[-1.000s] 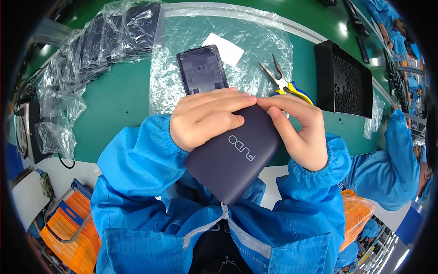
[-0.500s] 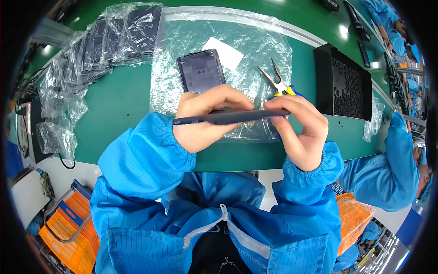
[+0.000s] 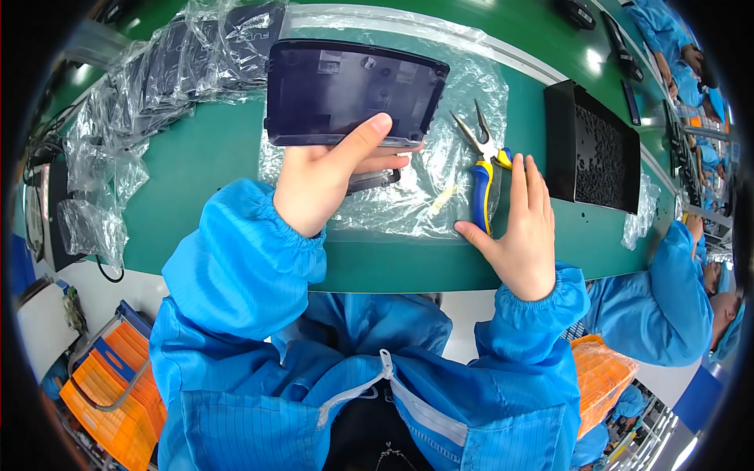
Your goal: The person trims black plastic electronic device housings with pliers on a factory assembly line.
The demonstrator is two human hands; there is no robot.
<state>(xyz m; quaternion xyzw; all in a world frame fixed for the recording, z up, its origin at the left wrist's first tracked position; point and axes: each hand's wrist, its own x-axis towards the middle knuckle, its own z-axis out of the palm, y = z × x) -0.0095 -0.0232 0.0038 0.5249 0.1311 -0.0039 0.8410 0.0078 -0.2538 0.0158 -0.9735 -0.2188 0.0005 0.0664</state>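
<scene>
My left hand [image 3: 318,184] is closed on a dark plastic housing [image 3: 330,94], raised and tilted so its hollow inner side shows. The thumb presses on that inner face; the fingers are behind the lower edge. Just below it, the edge of a second dark housing [image 3: 375,180] peeks out, mostly hidden. My right hand [image 3: 522,235] holds nothing, its fingers stretched forward and the thumb apart. Next to that thumb lies a pair of long-nose pliers [image 3: 481,188] with blue and yellow handles, jaws apart and pointing away from me.
A clear plastic sheet [image 3: 400,221] covers part of the green table [image 3: 377,271]. Several housings in clear bags [image 3: 243,51] line the back left. At right stands a black box [image 3: 559,145] of small black pieces [image 3: 598,149]. A co-worker's blue sleeve [image 3: 652,294] is further right.
My left hand has lifted the housing up and away, turning it from edge-on to inner side visible. My right hand has let go of it and moved down beside the pliers.
</scene>
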